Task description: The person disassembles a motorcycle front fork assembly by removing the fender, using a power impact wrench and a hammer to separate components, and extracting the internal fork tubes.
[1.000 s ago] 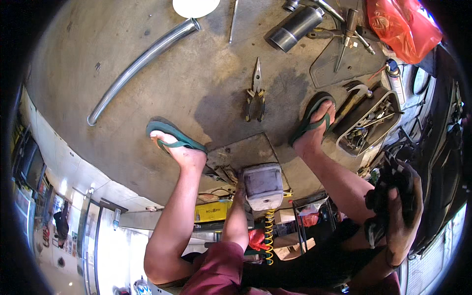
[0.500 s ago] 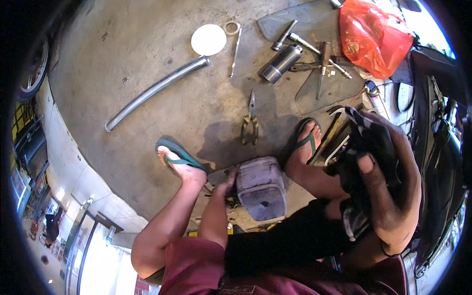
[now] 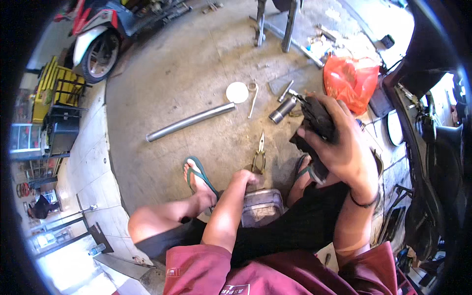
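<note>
My right hand (image 3: 344, 142) is raised on the right, its thumb and fingers closed around a crumpled black cloth (image 3: 319, 118). A greyish end of that bundle hangs down below the thumb. Low in the middle, my left hand (image 3: 248, 178) is at the far left edge of a dirty grey-purple plastic box (image 3: 263, 204); its fingers are too small and partly hidden to read. Just beyond that hand, long-nose pliers (image 3: 259, 155) lie on the floor, jaws pointing away from me.
A shiny metal tube (image 3: 191, 122), a white disc (image 3: 237, 92), a spanner (image 3: 252, 101) and a dark metal cylinder (image 3: 282, 110) lie on the concrete. A red plastic bag (image 3: 350, 81) rests at the far right. Black motorcycle parts (image 3: 418, 147) line the right side; a scooter wheel (image 3: 100, 58) stands far left.
The view has tilted up, showing more of the far floor. My left hand has moved from the box's left side to its far edge. The right hand keeps hold of the black cloth.
</note>
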`<state>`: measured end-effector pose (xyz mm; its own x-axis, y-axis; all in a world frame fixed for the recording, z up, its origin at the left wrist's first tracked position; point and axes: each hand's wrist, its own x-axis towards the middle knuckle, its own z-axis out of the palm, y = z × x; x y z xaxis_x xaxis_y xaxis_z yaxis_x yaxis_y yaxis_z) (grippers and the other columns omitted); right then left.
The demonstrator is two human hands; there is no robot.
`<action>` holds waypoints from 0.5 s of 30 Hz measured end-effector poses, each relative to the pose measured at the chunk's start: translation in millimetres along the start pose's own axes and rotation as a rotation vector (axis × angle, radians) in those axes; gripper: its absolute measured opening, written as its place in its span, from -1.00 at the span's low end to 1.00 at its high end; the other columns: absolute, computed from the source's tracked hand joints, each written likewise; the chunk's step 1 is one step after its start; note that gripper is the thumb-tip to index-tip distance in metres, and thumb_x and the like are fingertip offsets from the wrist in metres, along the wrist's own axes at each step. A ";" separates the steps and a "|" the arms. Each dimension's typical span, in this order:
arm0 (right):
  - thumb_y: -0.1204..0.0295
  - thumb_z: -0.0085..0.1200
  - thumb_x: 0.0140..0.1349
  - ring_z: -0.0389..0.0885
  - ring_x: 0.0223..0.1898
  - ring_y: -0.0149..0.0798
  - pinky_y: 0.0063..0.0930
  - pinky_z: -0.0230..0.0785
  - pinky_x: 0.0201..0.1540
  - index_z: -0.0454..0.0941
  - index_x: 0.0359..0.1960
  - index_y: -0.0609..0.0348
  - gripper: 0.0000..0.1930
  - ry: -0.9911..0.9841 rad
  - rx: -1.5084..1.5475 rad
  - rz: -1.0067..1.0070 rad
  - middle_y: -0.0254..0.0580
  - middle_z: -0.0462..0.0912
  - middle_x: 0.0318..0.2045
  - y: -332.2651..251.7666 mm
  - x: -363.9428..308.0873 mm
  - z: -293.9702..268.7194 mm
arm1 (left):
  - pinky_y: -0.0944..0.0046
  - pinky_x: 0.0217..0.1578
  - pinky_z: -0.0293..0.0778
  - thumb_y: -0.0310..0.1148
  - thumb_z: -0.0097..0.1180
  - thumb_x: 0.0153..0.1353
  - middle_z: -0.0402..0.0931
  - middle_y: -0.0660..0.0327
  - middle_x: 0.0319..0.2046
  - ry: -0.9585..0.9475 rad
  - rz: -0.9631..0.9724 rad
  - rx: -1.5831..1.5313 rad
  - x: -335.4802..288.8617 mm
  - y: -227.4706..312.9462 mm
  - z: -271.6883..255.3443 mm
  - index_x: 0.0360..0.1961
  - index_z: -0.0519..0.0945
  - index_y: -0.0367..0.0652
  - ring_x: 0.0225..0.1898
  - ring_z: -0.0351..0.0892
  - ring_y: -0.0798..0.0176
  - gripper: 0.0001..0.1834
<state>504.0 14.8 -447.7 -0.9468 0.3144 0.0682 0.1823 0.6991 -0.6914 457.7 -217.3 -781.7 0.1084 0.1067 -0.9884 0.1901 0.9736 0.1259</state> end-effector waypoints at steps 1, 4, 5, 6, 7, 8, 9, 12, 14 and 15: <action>0.39 0.34 0.08 0.57 0.05 -0.04 -0.28 0.37 0.11 0.42 0.17 0.19 -0.41 0.049 0.026 -0.058 0.03 0.58 -0.02 3.0 -3.7 -1.5 | 0.08 0.15 0.40 0.46 0.03 0.05 0.33 0.06 0.31 0.059 0.043 -0.247 -26.4 19.5 -1.2 0.32 0.38 -0.03 0.25 0.39 0.08 -0.03; 0.38 0.31 0.08 0.53 0.05 0.14 -0.17 0.37 0.11 0.35 0.19 0.17 -0.38 0.229 0.138 -0.127 0.20 0.55 -0.03 -1.6 -2.3 3.7 | -0.02 0.19 0.36 0.43 -0.19 0.22 0.29 -0.03 0.32 0.146 0.515 -0.730 -74.9 42.1 -4.8 0.41 0.22 -0.01 0.24 0.38 -0.03 -0.08; 0.37 0.31 0.08 0.54 0.05 0.14 -0.17 0.37 0.11 0.34 0.18 0.19 -0.38 0.246 0.179 -0.132 0.20 0.55 -0.03 -2.4 0.4 5.5 | -0.05 0.20 0.34 0.42 -0.25 0.26 0.27 -0.05 0.32 0.142 0.751 -0.872 -88.3 46.3 -4.9 0.42 0.20 -0.01 0.25 0.38 -0.05 -0.09; 0.37 0.30 0.09 0.54 0.06 0.14 -0.18 0.37 0.12 0.34 0.18 0.20 -0.39 0.258 0.220 -0.134 0.20 0.56 -0.02 -5.2 1.2 6.2 | -0.07 0.21 0.32 0.43 -0.27 0.26 0.26 -0.03 0.33 0.166 1.013 -1.095 -100.2 45.4 0.6 0.41 0.21 -0.03 0.25 0.37 -0.04 -0.09; 0.37 0.30 0.10 0.54 0.06 0.13 -0.18 0.37 0.12 0.34 0.17 0.21 -0.39 0.267 0.257 -0.120 0.20 0.56 -0.01 -1.5 -0.6 8.3 | -0.10 0.22 0.31 0.43 -0.28 0.27 0.26 -0.04 0.33 0.041 1.200 -1.293 -121.8 47.4 11.9 0.39 0.23 -0.04 0.26 0.36 -0.08 -0.10; 0.36 0.30 0.10 0.55 0.06 0.12 -0.19 0.37 0.12 0.35 0.17 0.22 -0.40 0.265 0.258 -0.094 0.20 0.56 -0.02 4.0 -4.4 9.0 | -0.13 0.22 0.30 0.42 -0.29 0.27 0.26 -0.04 0.33 -0.106 1.383 -1.482 -156.6 53.6 29.4 0.38 0.25 -0.04 0.27 0.34 -0.11 -0.10; 0.35 0.30 0.11 0.56 0.05 0.10 -0.20 0.38 0.11 0.35 0.16 0.23 -0.41 0.260 0.264 -0.083 0.19 0.57 -0.02 3.3 -7.3 7.1 | -0.16 0.22 0.29 0.42 -0.30 0.27 0.26 -0.05 0.33 -0.257 1.574 -1.662 -183.3 53.6 43.8 0.37 0.27 -0.05 0.28 0.32 -0.14 -0.11; 0.33 0.30 0.12 0.60 0.02 0.05 -0.24 0.41 0.09 0.37 0.13 0.25 -0.43 0.202 0.324 -0.110 0.17 0.60 -0.05 -4.8 -15.5 19.6 | -0.21 0.23 0.26 0.45 -0.32 0.24 0.25 -0.07 0.33 -0.341 1.882 -1.724 -188.8 25.3 88.5 0.33 0.33 -0.03 0.31 0.26 -0.22 -0.10; 0.30 0.31 0.12 0.64 -0.03 -0.01 -0.28 0.43 0.05 0.40 0.10 0.25 -0.45 0.229 0.304 -0.185 0.12 0.64 -0.10 -1.9 -21.1 26.3 | -0.18 0.24 0.26 0.49 -0.32 0.20 0.25 -0.05 0.33 -0.354 1.941 -1.752 -182.8 17.6 110.4 0.33 0.35 -0.01 0.30 0.27 -0.19 -0.07; 0.30 0.31 0.12 0.64 -0.04 -0.02 -0.28 0.44 0.05 0.40 0.10 0.25 -0.45 0.206 0.314 -0.184 0.12 0.64 -0.10 -2.6 -28.8 27.0 | -0.18 0.23 0.27 0.49 -0.32 0.20 0.27 -0.04 0.32 -0.341 1.934 -1.783 -179.9 14.5 119.4 0.32 0.35 -0.01 0.29 0.28 -0.17 -0.08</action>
<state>523.6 -13.5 -467.3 -0.8775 0.3467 0.3314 -0.1047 0.5357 -0.8379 557.5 -246.4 -591.9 -0.7489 0.6623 0.0218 -0.6617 -0.7492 0.0286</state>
